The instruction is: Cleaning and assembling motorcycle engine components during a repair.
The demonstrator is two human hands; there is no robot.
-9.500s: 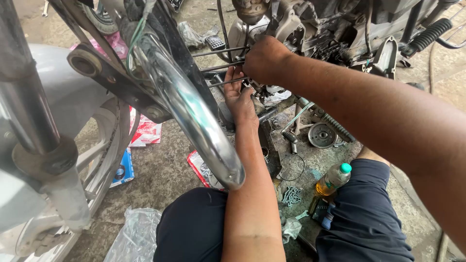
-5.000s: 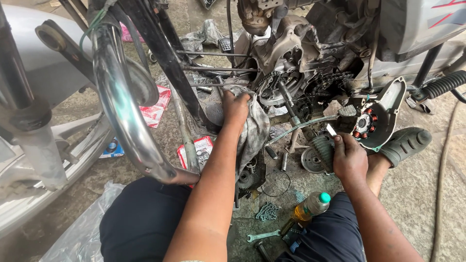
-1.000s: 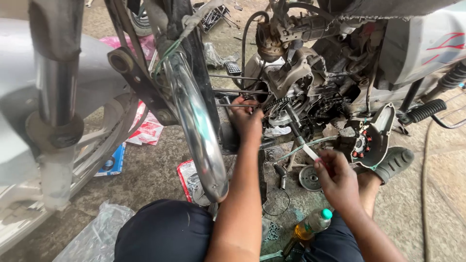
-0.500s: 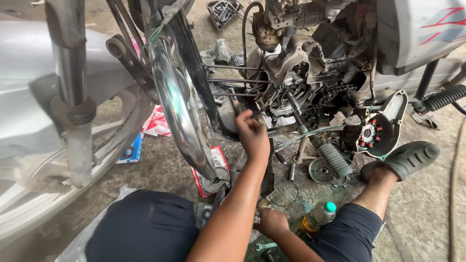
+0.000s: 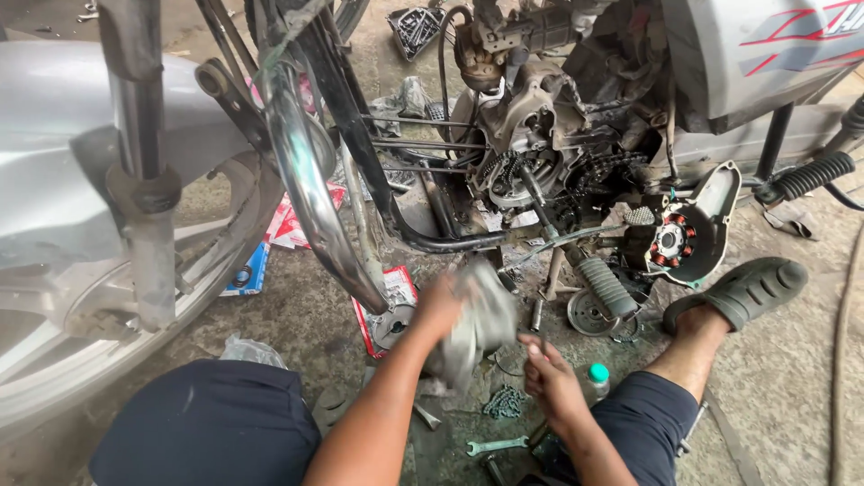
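- We sit on the ground beside a stripped motorcycle engine (image 5: pixel 531 162), legs spread, looking down at our own hands.
- Our left hand (image 5: pixel 445 306) is closed around a grey rag (image 5: pixel 481 319), held low in front of the engine; both are blurred.
- Our right hand (image 5: pixel 549 378) hovers just beside the rag, fingers loosely curled, holding nothing we can make out.
- We judge the rag light, soft and limp, probably greasy; bunching it in the fist suits it best.
- A spanner (image 5: pixel 493 445) and a small chain (image 5: pixel 504 402) lie on the floor near the right hand.
- A green-capped bottle (image 5: pixel 596 378) stands by our right knee.
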